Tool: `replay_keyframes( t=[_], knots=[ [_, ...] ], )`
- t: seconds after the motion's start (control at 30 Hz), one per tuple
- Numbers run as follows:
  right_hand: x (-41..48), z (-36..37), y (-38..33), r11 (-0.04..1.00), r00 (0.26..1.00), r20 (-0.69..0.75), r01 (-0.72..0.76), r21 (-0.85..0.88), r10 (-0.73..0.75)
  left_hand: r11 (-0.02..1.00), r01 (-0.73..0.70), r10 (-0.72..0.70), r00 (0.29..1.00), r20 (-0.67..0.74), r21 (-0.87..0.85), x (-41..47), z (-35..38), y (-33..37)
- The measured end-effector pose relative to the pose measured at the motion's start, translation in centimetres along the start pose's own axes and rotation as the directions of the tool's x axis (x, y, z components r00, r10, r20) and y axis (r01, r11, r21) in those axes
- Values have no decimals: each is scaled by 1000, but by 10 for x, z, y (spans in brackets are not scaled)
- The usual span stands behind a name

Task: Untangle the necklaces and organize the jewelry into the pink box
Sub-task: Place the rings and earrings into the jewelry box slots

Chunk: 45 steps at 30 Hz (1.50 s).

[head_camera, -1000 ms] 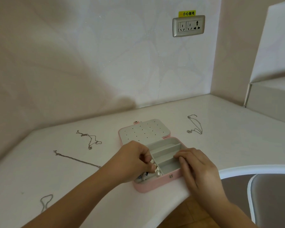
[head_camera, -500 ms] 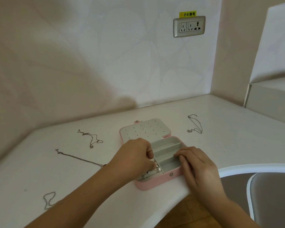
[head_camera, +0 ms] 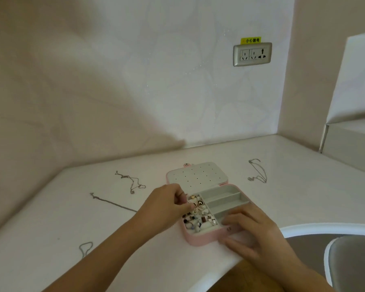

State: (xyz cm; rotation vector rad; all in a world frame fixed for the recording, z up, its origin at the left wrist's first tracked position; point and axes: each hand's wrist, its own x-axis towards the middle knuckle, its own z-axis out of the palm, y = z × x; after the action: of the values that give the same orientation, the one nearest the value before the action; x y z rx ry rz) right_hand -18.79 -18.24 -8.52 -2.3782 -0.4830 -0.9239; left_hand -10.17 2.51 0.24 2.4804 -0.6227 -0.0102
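Left hand (head_camera: 167,204): fingers (head_camera: 191,205) curled, tips pinching into the jewelry heap (head_camera: 198,218), a tangle of gold-toned, white and dark pieces.
Heap location: left compartment of the pink box (head_camera: 200,239).
Right hand (head_camera: 253,231): fingers nearly straight and relaxed, resting on the box's near right corner, thumb against the front wall.
Box: open on the table (head_camera: 51,224); three grey compartments right of the heap; dotted lid (head_camera: 198,174) lying flat behind.
Loose on the table, apart from both hands: thin necklace (head_camera: 131,182) left of the lid; straight chain (head_camera: 112,203) nearer; looped chain (head_camera: 85,248) at the near left; silver necklace (head_camera: 258,171) right of the lid.
Wall: socket (head_camera: 252,54).
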Motion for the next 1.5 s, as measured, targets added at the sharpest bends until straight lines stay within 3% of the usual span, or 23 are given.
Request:
replay_keyframes(
  t=[0.07,0.33,0.6,0.83,0.97,1.07,1.13,1.23,1.27,1.33,1.4,1.5],
  knots=[
    [0,2,0,1000,997,79,-19,-10,20,1000,25,-25,999,-22,-17,-7,-1,-12],
    [4,-7,-3,980,981,138,-153,125,136,951,211,-216,976,2,-228,12,-15,-42],
    [28,-32,-6,985,983,96,-163,54,157,668,417,-335,908,252,-616,31,-11,-14],
    [90,-51,-19,997,996,71,-62,35,59,642,338,-329,932,151,-688,55,-36,9],
    [121,-52,-34,996,995,96,-35,77,27,413,313,-283,937,206,-856,56,-42,20],
    [135,-43,-39,998,990,140,-31,59,22,340,257,-313,938,148,-905,59,-48,14],
    [137,-37,-38,998,1000,-13,7,70,-6,311,238,-356,927,120,-920,60,-58,2],
    [127,-26,-25,994,950,-304,-33,107,64,254,219,-386,916,109,-942,58,-75,-19],
    [122,-20,-18,991,950,-293,-79,106,107,250,215,-393,914,104,-944,56,-79,-26],
    [112,1,-2,974,973,-60,-218,67,222,246,218,-413,905,102,-944,54,-88,-39],
    [102,26,7,934,903,266,-356,23,337,234,232,-426,897,115,-944,52,-94,-49],
    [102,60,11,922,797,486,-383,-53,359,231,244,-438,890,123,-942,51,-97,-59]
  ],
)
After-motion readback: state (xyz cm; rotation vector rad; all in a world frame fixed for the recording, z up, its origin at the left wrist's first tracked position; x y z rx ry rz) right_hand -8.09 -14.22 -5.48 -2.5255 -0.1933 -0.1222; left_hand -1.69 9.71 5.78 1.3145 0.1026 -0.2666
